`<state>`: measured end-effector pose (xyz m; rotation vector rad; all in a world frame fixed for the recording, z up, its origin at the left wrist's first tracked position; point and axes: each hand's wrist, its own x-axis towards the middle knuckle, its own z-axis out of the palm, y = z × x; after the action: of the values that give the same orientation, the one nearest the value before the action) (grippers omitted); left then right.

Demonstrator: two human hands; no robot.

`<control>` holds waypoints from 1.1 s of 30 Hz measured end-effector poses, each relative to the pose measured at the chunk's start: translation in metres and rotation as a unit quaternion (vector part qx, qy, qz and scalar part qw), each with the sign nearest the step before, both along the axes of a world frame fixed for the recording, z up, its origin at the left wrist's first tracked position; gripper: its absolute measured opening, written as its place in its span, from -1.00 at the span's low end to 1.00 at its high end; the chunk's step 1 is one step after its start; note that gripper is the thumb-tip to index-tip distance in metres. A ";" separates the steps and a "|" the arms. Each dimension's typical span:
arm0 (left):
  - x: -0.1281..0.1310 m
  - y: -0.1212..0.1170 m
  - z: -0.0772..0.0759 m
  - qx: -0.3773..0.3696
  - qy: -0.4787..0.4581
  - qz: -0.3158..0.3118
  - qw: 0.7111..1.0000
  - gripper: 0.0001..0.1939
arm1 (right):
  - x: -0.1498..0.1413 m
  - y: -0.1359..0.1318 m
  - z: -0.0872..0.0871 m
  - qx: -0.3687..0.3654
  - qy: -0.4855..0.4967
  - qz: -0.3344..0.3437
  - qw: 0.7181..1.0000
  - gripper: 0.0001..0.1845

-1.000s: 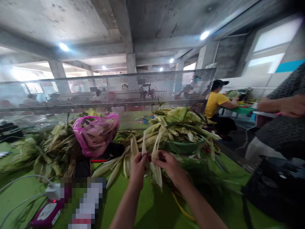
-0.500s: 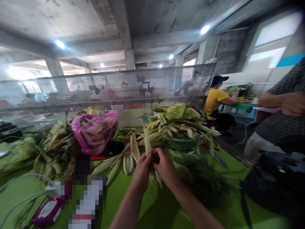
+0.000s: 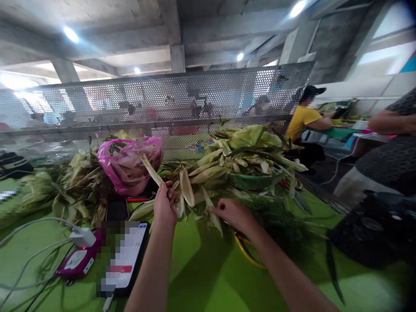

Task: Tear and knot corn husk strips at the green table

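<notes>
My left hand is closed around a long pale corn husk, whose tip points up and left in front of the pink plastic bag. A hand's width or two to the right, my right hand is closed, its fingertips pinching a thin strip of husk that hangs down at a slant. Between and behind the hands, loose dry husks lie on the green tabletop. Beyond my right hand, a big heap of husks rests on a green basket.
A phone and a purple power strip with cables lie at the left front. Feathery green stalks and a yellow loop are by my right forearm. A black bag sits at right. A perforated metal screen stands behind; two people are at right.
My hands have moved apart from where they met at one husk. The left has gone left with the husk; the right has moved slightly right with a thin strip.
</notes>
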<state>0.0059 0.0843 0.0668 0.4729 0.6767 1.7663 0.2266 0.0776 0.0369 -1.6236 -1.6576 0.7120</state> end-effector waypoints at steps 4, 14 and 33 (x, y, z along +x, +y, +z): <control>0.011 -0.002 -0.002 -0.027 0.058 -0.024 0.998 -0.60 | -0.006 -0.001 -0.002 -0.020 0.005 -0.002 1.000 -0.78; 0.058 -0.019 -0.015 -0.034 0.276 -0.198 0.940 -0.55 | -0.007 -0.012 0.023 -0.037 0.214 0.093 0.972 -0.62; 0.062 -0.008 -0.030 0.047 0.374 -0.103 0.920 -0.79 | -0.019 -0.011 0.020 0.067 0.113 0.082 0.988 -0.87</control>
<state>0.0675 0.0762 0.0367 1.2735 1.0229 1.3948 0.2076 0.0665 0.0564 -1.2750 -1.6474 0.8153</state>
